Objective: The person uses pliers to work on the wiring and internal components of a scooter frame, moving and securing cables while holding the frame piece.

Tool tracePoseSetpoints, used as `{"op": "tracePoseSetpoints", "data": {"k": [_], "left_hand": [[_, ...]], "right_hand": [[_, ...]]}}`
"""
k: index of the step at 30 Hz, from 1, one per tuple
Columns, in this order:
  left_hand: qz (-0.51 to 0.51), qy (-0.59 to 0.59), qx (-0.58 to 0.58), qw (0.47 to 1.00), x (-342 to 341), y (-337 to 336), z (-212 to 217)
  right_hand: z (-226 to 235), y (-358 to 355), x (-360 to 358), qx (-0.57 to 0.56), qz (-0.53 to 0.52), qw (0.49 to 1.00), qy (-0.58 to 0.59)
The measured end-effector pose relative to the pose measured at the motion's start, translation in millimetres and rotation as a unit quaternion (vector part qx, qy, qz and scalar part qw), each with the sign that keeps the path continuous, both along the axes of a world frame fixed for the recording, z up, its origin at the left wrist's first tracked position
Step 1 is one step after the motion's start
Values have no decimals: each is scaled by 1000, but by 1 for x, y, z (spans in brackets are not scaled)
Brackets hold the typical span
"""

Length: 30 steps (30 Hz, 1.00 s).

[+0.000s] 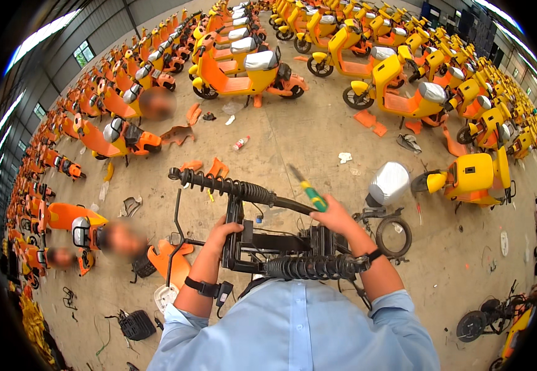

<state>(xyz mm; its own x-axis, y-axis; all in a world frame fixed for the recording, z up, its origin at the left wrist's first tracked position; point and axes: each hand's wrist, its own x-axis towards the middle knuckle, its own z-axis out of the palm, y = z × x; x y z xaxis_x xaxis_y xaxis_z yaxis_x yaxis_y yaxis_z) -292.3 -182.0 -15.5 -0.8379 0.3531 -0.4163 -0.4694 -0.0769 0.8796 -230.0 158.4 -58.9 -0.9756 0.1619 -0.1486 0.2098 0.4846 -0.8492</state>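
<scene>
Black frame (281,241), two coil springs, directly before the person. Left grip (223,235) clamped on frame's left side. Right grip (333,213) clamped on green-and-yellow handle of a tool (313,196), blade blurred, pointing far and left, beyond the frame's far bar. On the floor: orange panel (173,263) near left, bottle (241,143) farther off, yellow scooter (473,176) right.

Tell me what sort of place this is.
Most likely a scooter warehouse or workshop: scooters stand in long rows, loose orange panels lie about, and the right hand holds what looks like a screwdriver.
</scene>
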Motion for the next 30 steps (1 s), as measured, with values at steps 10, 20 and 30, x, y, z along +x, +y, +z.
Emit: {"op": "tracePoseSetpoints", "data": {"k": [10, 20, 30], "left_hand": [[26, 59, -81, 995, -9, -7, -31], [9, 34, 9, 999, -1, 7, -18], [-27, -1, 91, 996, 7, 6, -22]], "right_hand": [[-91, 65, 178, -375, -231, 896, -59], [-37, -26, 211, -279, -208, 930, 119], [90, -143, 205, 132, -393, 904, 99]]}}
